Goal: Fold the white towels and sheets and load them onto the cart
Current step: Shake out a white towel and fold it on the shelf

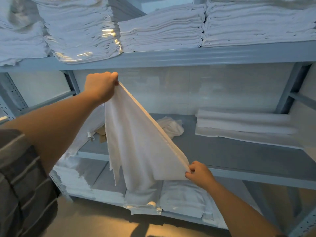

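Observation:
A white towel (136,139) hangs in the air in front of a grey metal shelf rack. My left hand (100,86) is raised high and pinches one top corner of it. My right hand (199,174) is lower and to the right, and pinches the other corner. The hemmed edge runs taut and slanting between the two hands. The rest of the towel droops below them in loose folds. No cart is in view.
The top shelf (171,56) carries several tall stacks of folded white linen (162,28). The middle shelf (239,156) holds a crumpled white cloth (171,125) and a low folded stack (244,125). Folded and plastic-wrapped linen (181,199) lies on the bottom shelf.

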The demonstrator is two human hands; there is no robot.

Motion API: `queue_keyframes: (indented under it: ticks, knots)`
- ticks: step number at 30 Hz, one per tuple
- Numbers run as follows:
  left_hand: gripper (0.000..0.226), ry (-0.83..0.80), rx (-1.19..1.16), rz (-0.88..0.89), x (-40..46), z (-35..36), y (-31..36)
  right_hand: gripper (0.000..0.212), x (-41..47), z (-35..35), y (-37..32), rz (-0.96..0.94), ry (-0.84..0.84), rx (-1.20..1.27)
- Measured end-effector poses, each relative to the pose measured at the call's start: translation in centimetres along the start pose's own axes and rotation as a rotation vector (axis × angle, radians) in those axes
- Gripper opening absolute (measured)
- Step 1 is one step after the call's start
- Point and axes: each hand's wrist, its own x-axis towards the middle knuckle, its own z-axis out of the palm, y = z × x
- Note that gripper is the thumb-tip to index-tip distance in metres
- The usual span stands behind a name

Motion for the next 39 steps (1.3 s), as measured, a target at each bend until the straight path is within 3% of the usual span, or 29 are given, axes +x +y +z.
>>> queue_keyframes:
  ticks: [8,12,17,20,23,27,30,32,35,39]
  knots:
    - [0.006,0.014,-0.042,-0.090,-0.8,0.3,-3.3,0.030,1.0,-1.2,-0.3,-0.052,-0.045,-0.217]
    - [0.006,-0.024,-0.033,-0.119,-2.0,0.5,-5.1,0.024,1.1,-2.5,-0.8,0.021,0.073,-0.083]
    - [0.008,-0.045,-0.039,-0.218,-4.0,1.0,-6.6,0.045,1.0,-4.0,-1.7,-0.017,0.263,0.089]
    - [0.010,-0.040,-0.053,-0.243,-5.1,1.1,-7.0,0.037,1.3,-4.5,-2.2,-0.075,0.218,0.186]
    - [0.012,-0.050,-0.056,-0.257,-5.8,1.1,-7.1,0.012,1.3,-5.0,-2.7,-0.143,0.182,0.172]
    - [0.014,-0.064,-0.066,-0.275,-6.6,1.0,-7.4,0.015,1.2,-6.0,-2.9,-0.112,0.207,-0.045]
    - [0.016,-0.087,-0.059,-0.278,-7.2,0.8,-7.4,0.043,1.0,-7.0,-3.0,-0.014,0.219,-0.283]
    - [0.017,-0.096,-0.057,-0.287,-7.7,0.8,-7.4,0.043,1.1,-7.7,-2.9,-0.026,0.208,-0.218]
    - [0.017,-0.097,-0.070,-0.306,-8.2,1.1,-7.5,0.023,1.4,-8.7,-2.6,-0.070,0.126,0.007]
    - [0.016,-0.095,-0.096,-0.327,-8.6,1.6,-7.3,0.023,1.6,-9.2,-2.5,-0.072,0.188,-0.053]
